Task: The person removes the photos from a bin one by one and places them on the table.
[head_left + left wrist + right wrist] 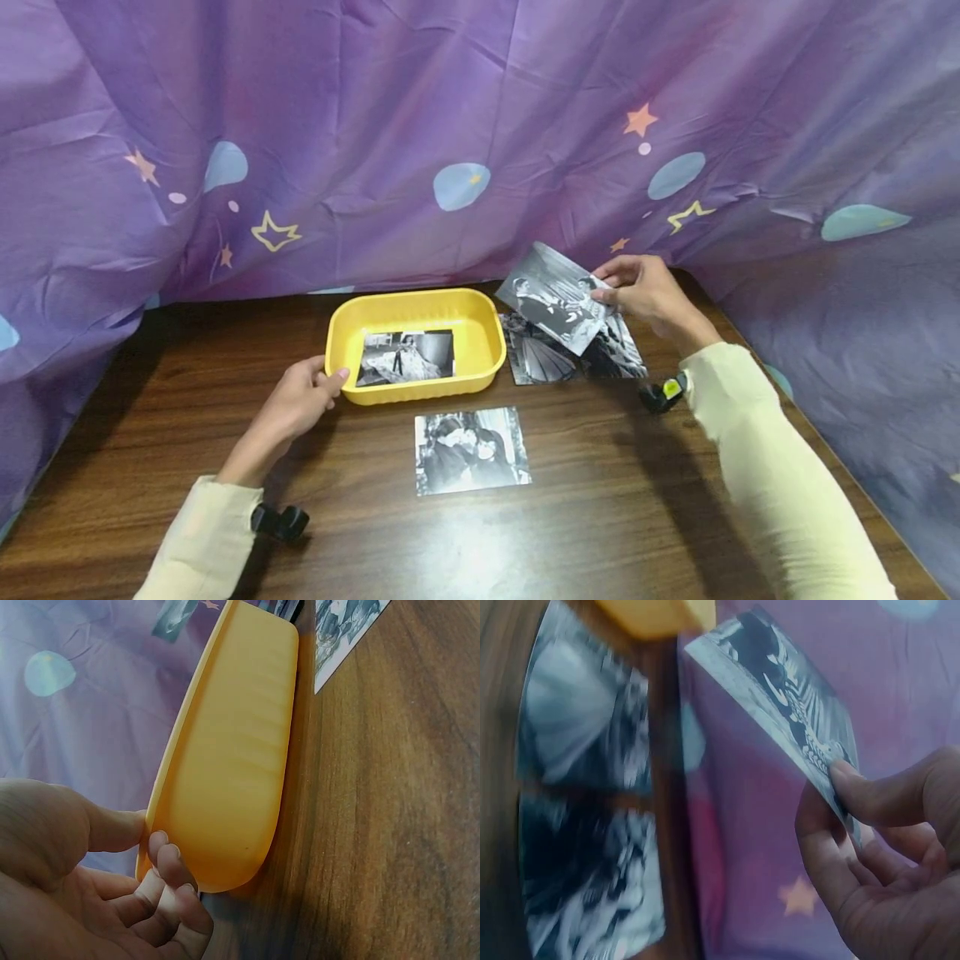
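Note:
At the front left corner of a yellow tray (491,379), my left hand (303,396) pinches the rim between thumb and fingers. Inside the tray lies a black-and-white photo (405,358). My right hand (648,296) pinches another black-and-white photo (551,296) by its right edge and holds it tilted above the table. Beneath that raised photo two more lie side by side: one with a pale fan-like shape (570,712) and a darker one (592,877). The raised photo covers parts of both in the head view.
One more photo (472,450) lies on the brown wooden table (577,533) in front of the tray. A purple curtain (390,125) with stars and blobs hangs along the table's back and right edges. A black wrist device (281,523) sits by the left sleeve.

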### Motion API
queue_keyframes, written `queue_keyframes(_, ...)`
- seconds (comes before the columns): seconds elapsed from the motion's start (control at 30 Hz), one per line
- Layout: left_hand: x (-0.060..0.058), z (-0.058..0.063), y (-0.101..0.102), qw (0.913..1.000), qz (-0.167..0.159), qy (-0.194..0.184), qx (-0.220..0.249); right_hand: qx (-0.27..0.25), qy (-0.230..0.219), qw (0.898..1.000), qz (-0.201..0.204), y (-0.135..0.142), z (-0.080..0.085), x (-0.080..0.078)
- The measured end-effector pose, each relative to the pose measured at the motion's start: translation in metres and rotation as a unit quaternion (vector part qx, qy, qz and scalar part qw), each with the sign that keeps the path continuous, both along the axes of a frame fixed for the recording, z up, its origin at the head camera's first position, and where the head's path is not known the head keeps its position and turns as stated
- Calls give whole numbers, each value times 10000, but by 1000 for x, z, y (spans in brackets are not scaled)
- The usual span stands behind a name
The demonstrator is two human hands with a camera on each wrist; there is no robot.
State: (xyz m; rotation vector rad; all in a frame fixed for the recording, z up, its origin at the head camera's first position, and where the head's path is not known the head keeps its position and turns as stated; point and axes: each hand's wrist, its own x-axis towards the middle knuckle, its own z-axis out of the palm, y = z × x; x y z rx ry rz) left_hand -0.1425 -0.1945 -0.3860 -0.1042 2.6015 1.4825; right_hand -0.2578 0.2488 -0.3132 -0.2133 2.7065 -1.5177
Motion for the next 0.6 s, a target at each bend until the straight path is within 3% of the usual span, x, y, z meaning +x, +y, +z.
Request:
queue_keyframes(0.2,0,1,0,10000,16,-1,31,-297,-79,9975,-634,50,-19,1)
queue_keyframes(0.5,0,2,1,10000,25,-60,-10,-662,-343,9841,-1609,107,-49,12)
queue_keyframes(0.6,0,2,1,10000,21,-81,10,-1386,-498,9730,-1777,120,-59,19)
